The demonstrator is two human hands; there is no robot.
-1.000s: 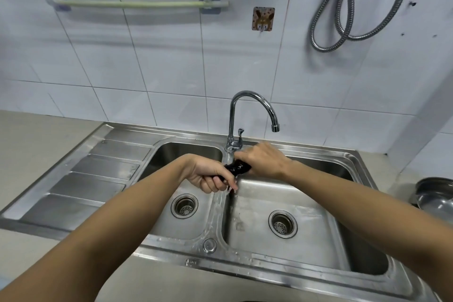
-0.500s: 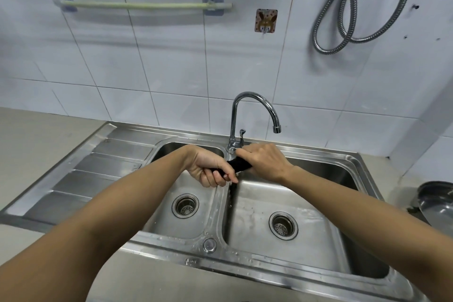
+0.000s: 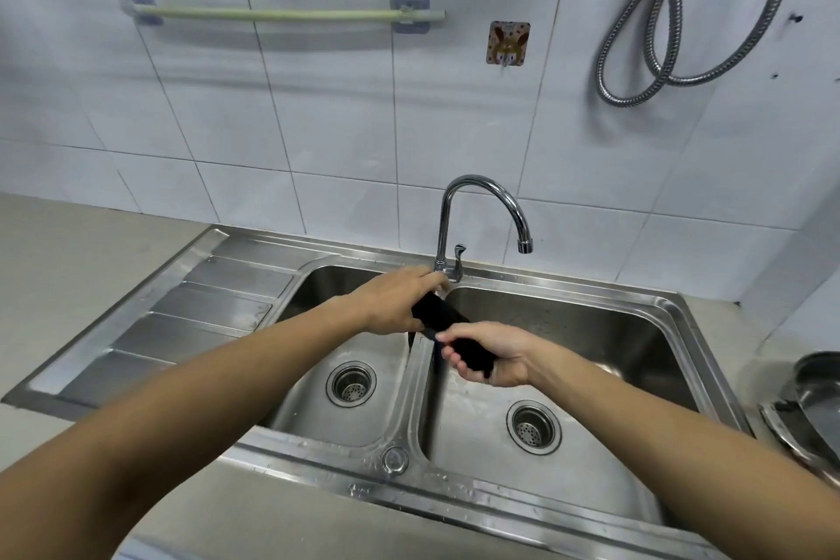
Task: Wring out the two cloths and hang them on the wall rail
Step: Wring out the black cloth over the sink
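Cloth [image 3: 447, 327], black and rolled tight, is held over the divider of the double sink [image 3: 672, 309], below the faucet [image 3: 482, 214]. Wringing seems underway w/ this one; wall rail [image 3: 282, 14] is bare, 2nd cloth not visible. Left hand [image 3: 397, 302] and right hand [image 3: 493, 359] are both closed around its ends.

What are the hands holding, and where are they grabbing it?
Both hold one rolled black cloth: the left hand grips its far end, the right hand its near end, above the sink divider.
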